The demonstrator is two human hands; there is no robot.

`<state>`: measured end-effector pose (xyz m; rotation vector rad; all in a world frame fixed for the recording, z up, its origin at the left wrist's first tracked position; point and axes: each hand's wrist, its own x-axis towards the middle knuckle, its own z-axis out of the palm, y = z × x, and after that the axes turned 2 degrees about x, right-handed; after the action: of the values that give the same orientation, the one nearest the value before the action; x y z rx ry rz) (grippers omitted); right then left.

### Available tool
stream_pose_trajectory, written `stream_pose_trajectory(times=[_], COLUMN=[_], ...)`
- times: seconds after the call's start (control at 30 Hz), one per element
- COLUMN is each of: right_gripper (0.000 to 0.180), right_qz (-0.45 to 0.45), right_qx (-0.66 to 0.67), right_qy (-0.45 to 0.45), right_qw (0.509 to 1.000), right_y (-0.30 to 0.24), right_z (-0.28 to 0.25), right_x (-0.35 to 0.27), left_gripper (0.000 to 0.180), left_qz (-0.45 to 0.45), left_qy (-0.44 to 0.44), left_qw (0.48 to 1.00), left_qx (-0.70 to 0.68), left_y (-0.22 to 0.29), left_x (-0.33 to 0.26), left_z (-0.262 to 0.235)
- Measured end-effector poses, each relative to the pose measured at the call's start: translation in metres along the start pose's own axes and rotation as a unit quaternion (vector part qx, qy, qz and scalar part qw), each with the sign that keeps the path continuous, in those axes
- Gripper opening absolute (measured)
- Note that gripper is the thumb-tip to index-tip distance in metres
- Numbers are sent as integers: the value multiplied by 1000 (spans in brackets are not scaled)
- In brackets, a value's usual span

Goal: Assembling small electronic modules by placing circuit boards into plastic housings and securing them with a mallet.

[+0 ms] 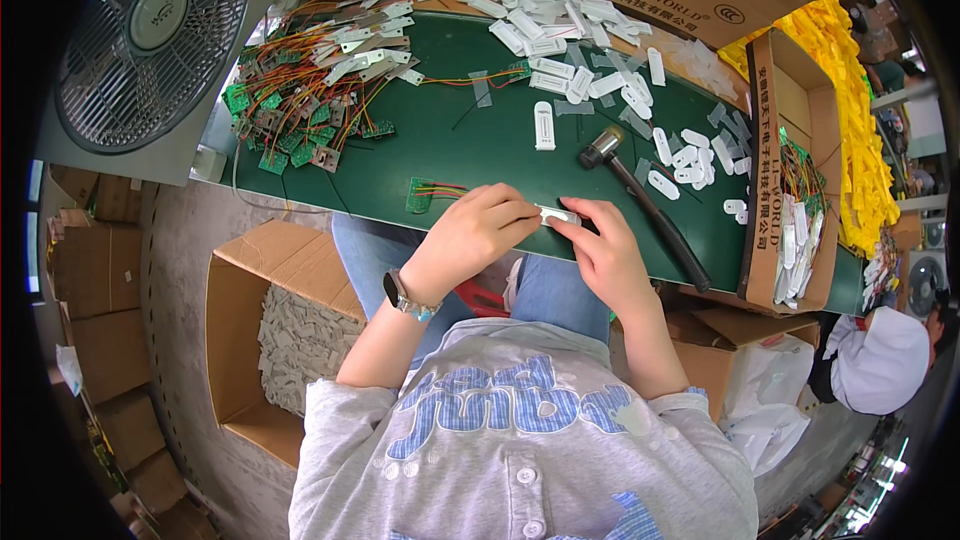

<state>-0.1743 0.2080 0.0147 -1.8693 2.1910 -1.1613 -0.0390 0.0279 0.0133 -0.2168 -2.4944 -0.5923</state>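
Clearly you are mid-assembly at the near edge of the green-matted worktop (440, 140). Far left lies a tangled heap of small green circuit boards with red and yellow wires (300, 100); one such wired board (425, 194) sits just beside your left hand (478, 225). That hand pinches one end of a slim white plastic oblong casing (556, 215), and your right hand (607, 245) closes its fingers on the other end. I judge the next move needs a square, firm press. Right of them rests a black-handled hammer (640, 200), near smooth, glossy loose white casings (690, 155).
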Motion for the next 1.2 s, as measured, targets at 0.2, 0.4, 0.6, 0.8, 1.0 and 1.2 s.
stream_pose_trajectory(times=[0.2, 0.4, 0.6, 0.8, 1.0, 1.2], right_gripper=[38, 29, 22, 25, 30, 28], right_qz=[-13, -5, 14, 20, 32, 29], right_qx=[-35, -70, -87, -119, -129, -127], right_qy=[-12, 8, 49, 75, 71, 72], right_qw=[999, 997, 995, 990, 989, 989], right_y=[-1, -9, -14, -18, -21, -18], right_z=[3, 9, 22, 27, 27, 24], right_x=[0, 3, 1, 0, 0, 2], left_gripper=[30, 28, 21, 19, 23, 28], left_qz=[-26, -55, -85, -116, -87, -78], left_qy=[28, 12, 11, 52, 34, 1], left_qw=[993, 986, 982, 979, 985, 987], left_qx=[107, 157, 168, 156, 145, 142], left_y=[3, 11, 21, 26, 25, 25], left_x=[-5, -2, 1, -5, -8, -7], left_z=[-4, -3, -1, 6, 4, -2])
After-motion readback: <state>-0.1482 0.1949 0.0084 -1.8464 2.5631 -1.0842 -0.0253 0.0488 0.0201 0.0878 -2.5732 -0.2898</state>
